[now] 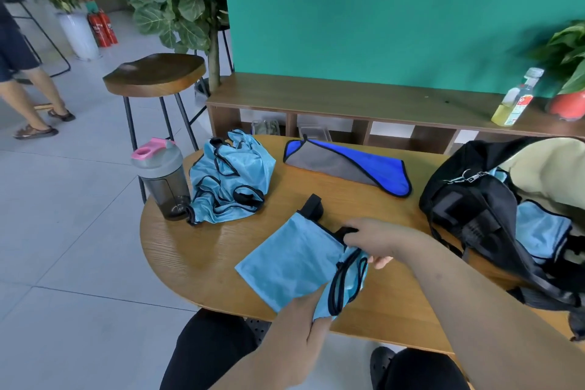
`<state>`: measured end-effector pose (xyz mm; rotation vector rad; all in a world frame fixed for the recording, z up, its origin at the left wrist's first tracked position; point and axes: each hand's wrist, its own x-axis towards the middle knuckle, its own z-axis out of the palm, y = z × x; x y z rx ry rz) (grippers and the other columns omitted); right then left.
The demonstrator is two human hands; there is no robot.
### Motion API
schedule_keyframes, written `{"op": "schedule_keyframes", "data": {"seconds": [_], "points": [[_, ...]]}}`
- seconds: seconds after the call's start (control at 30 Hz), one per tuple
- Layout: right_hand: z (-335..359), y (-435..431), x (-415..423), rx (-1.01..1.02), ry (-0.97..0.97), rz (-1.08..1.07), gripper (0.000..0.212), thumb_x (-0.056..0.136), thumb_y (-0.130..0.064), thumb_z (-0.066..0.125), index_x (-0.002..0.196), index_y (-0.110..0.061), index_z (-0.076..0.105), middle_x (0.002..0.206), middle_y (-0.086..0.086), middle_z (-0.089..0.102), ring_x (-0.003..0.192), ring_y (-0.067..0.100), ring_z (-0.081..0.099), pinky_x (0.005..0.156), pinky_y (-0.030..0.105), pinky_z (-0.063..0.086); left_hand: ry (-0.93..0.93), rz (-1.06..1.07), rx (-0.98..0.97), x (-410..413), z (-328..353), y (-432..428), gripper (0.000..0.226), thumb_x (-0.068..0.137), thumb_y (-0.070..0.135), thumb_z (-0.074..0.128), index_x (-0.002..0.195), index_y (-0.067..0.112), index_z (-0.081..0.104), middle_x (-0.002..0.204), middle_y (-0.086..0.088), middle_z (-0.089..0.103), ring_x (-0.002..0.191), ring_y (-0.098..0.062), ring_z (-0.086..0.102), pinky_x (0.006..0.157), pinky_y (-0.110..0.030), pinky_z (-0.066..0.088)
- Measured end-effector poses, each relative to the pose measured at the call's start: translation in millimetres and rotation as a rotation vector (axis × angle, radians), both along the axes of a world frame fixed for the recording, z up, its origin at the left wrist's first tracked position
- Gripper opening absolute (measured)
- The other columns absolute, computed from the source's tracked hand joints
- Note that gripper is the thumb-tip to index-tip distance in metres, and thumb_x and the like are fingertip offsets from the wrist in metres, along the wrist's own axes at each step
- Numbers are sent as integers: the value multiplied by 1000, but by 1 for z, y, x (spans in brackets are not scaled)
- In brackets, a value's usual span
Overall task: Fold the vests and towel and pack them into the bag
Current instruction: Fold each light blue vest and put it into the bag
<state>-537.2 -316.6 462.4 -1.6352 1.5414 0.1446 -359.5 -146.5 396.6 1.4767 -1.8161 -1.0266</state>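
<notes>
Left hand [297, 324] fingers clamp the vest [285, 260]; right hand [376, 241] fingers pinch its far side, bag [468, 199] to their right.

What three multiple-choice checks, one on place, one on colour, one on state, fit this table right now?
1. Where is the crumpled vest? A beside the shaker bottle; B on the stool; C on the floor.
2. The towel is: A red and white; B blue and grey; C green.
3. The bag is: A zipped shut; B open; C upside down.
Key: 1 A, they sit side by side; 2 B, both colours show; 3 B, the packed vest shows inside.
</notes>
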Motion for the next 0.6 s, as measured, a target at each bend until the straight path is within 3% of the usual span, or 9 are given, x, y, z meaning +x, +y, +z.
{"op": "schedule_keyframes", "data": {"seconds": [0.07, 0.13, 0.23, 0.3, 0.37, 0.43, 0.53, 0.6], "points": [[1, -6, 2, 3, -19, -66, 46, 95, -33, 52, 141, -40, 56, 88, 1, 66, 73, 16, 60, 60, 26, 54, 141, 101, 109, 5, 4, 0, 43, 113, 26, 37, 120, 68, 48, 85, 19, 53, 81, -1, 53, 77, -7, 42], [3, -11, 4, 14, -51, -114, 38, 95, -34, 53, 131, -43, 61, 90, 1, 67, 67, 13, 61, 56, 23, 52, 287, 232, 265, 11, 3, -2, 27, 113, 26, 43, 122, 50, 50, 108, 25, 55, 93, 6, 55, 81, -3, 44], [4, -22, 15, 27, -126, -210, 27, 98, -38, 55, 123, -38, 67, 88, 1, 69, 61, 12, 61, 54, 23, 51, 473, 449, 443, 19, 3, -14, 14, 110, 34, 48, 106, 36, 61, 113, 6, 66, 103, -9, 62, 95, -23, 49], [2, -28, 28, 39, -165, -286, 29, 97, -48, 61, 120, -31, 66, 91, 1, 75, 60, 14, 65, 59, 25, 53, 625, 573, 522, 25, 5, -23, 24, 106, 39, 51, 109, 25, 70, 108, -2, 74, 105, -22, 68, 104, -41, 51], [-4, -33, 40, 39, -205, -351, 39, 98, -58, 60, 118, -24, 65, 94, 2, 77, 65, 16, 66, 61, 27, 54, 874, 665, 588, 31, 9, -31, 30, 105, 38, 55, 114, 17, 74, 107, -7, 80, 103, -29, 75, 100, -48, 56], [-14, -36, 49, -9, -195, -359, 35, 103, -49, 54, 118, -20, 66, 95, 4, 73, 74, 18, 63, 62, 29, 54, 1106, 759, 665, 34, 7, -40, 30, 105, 36, 58, 115, 13, 73, 105, -14, 80, 99, -34, 76, 88, -47, 59], [-27, -39, 54, -97, -68, -201, 14, 105, -23, 52, 105, -13, 62, 87, 2, 59, 70, 17, 51, 57, 27, 45, 1261, 895, 832, 38, -2, -53, 39, 107, 37, 53, 135, 12, 63, 106, -18, 73, 97, -36, 69, 72, -45, 55], [-33, -42, 53, -147, -7, -64, 12, 100, -19, 59, 92, -12, 54, 80, 2, 50, 63, 17, 44, 55, 27, 37, 1308, 883, 890, 41, -6, -53, 43, 107, 38, 50, 140, 12, 59, 113, -20, 70, 104, -38, 66, 77, -50, 53]]}}
